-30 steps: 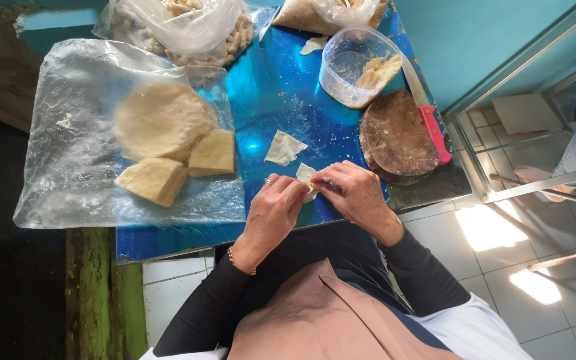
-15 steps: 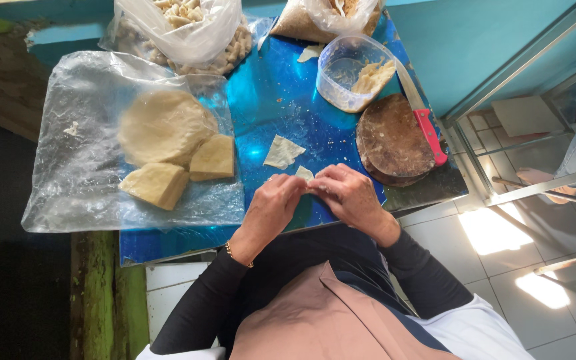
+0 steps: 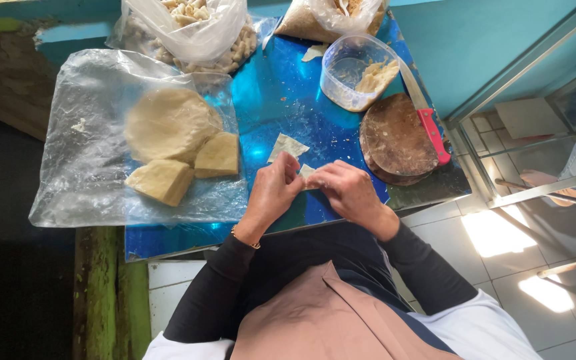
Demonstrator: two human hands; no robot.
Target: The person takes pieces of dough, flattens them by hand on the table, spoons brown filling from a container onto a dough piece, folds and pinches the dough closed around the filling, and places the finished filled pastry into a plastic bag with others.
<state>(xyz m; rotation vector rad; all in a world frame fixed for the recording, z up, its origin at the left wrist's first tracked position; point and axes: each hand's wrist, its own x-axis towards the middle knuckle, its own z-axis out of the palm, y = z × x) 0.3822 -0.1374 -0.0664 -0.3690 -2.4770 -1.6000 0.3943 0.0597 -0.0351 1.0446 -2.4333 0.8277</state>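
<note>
My left hand (image 3: 273,192) and my right hand (image 3: 346,191) meet at the near edge of a shiny blue table (image 3: 281,100). Both pinch a small pale dough wrapper (image 3: 307,172) between their fingertips. Just beyond them a second triangular wrapper (image 3: 287,146) lies flat on the blue surface. To the left, a stack of round wrappers (image 3: 168,123) and two cut wedge stacks (image 3: 218,155) rest on a clear plastic sheet (image 3: 81,167).
A clear tub of filling (image 3: 358,73) stands at the back right, beside a round wooden board (image 3: 395,137) with a red-handled knife (image 3: 431,130). Plastic bags of finished pieces (image 3: 188,30) sit at the back. A tiled floor lies to the right, with another person's foot (image 3: 541,179).
Both hands stay together on the small wrapper, with the fingers shifting slightly as they work it. The camera view has drifted a little; nothing else on the table has moved.
</note>
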